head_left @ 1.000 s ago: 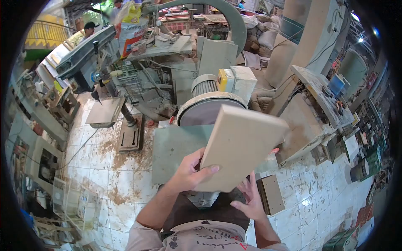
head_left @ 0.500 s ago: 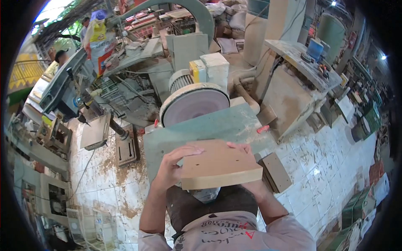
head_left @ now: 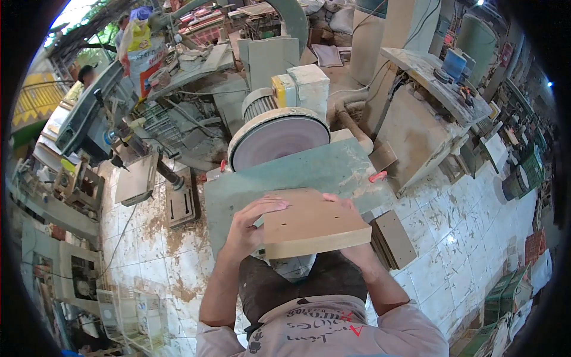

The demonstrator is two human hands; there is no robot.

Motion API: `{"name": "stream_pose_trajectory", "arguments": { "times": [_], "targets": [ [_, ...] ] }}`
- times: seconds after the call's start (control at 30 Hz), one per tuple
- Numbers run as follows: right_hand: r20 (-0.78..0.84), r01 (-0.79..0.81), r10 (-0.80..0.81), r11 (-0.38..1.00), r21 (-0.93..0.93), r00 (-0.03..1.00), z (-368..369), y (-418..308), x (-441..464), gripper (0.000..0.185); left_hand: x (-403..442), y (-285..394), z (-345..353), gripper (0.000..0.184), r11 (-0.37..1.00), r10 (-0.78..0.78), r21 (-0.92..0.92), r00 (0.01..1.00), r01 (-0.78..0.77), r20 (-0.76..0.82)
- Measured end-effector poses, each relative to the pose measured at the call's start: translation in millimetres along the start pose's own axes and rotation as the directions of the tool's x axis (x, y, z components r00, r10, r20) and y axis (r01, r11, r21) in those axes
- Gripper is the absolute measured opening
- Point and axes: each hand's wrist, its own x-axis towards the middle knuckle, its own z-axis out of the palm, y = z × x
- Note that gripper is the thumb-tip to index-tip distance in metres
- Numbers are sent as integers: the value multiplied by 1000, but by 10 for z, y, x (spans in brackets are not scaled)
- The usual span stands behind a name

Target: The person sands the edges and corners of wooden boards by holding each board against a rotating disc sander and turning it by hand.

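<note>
A thick brown wooden board (head_left: 312, 221) with two small holes and a slightly curved near edge is held level in front of my body. Along its left side, my left hand (head_left: 253, 221) grips it with the fingers resting over the top. My right hand (head_left: 358, 252) holds the opposite side, its fingertips showing at the far right corner and its palm partly hidden. Beyond the board is the green work table (head_left: 297, 171) of a disc sander, whose round disc (head_left: 279, 143) faces me. I cannot tell whether the board touches the table.
A stack of brown boards (head_left: 394, 239) is at my right. To the left stands a drill press with a square table (head_left: 137, 180). Red clamps (head_left: 377, 177) sit at the sander table's edges. A dusty bench (head_left: 428, 77) stands at right; another person (head_left: 83, 80) is far left.
The board and both hands have shifted slightly away from my body, toward the sander disc. The view has also moved a little. Both hands keep their hold.
</note>
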Motion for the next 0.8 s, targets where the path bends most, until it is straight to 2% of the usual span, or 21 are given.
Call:
{"name": "stream_pose_trajectory", "arguments": {
  "times": [0.03,0.07,0.1,0.13,0.17,0.23,0.27,0.3,0.33,0.4,0.43,0.5,0.57,0.63,0.67,0.8],
  "targets": [
    [1,51,-51,998,-40,999,-7,13,-7,53,-17,-3,5,42,1000,-4,3,1000,4,-6],
    [11,55,-55,998,-36,998,-16,-4,-24,53,-44,-9,14,41,987,-1,163,1000,1,2],
    [31,-27,27,1000,15,999,-32,-52,-55,55,-71,-22,18,40,947,-2,320,1000,-1,9],
    [57,-110,106,992,63,993,-45,-96,-91,58,-98,-45,13,40,945,-5,326,1000,6,-4],
    [74,-103,98,992,66,992,-54,-126,-133,58,-133,-80,4,36,915,21,403,1000,-18,-3],
    [247,-187,133,959,213,960,-74,-154,-233,69,-234,-180,-6,32,873,39,486,999,-23,-22],
    [325,-191,135,970,149,936,-87,-139,-277,79,-310,-248,0,36,866,20,501,1000,-7,-22],
    [346,-189,127,970,151,930,-41,-117,-334,79,-388,-307,8,41,857,0,514,1000,10,-20],
    [339,-131,132,991,-25,931,31,-80,-407,80,-456,-351,21,41,853,-9,521,999,27,-37],
    [340,-5,119,948,-318,933,212,52,-569,85,-565,-421,73,43,859,-50,510,999,52,-17],
    [350,-2,117,950,-312,929,301,75,-622,85,-607,-461,100,43,856,-58,514,998,63,-25],
    [326,25,179,845,-534,928,450,113,-701,85,-653,-520,145,45,832,-73,550,997,75,-25],
    [316,25,165,854,-520,934,532,226,-718,83,-655,-517,148,46,829,-85,553,996,88,-31],
    [267,60,146,770,-635,952,568,232,-652,81,-649,-502,130,48,826,-95,555,995,97,-33],
    [259,63,131,777,-626,957,591,269,-634,80,-633,-496,114,48,812,-99,575,994,101,-35],
    [297,84,142,768,-635,944,563,256,-568,80,-644,-460,68,52,777,-148,617,989,125,-15]
  ]
}}
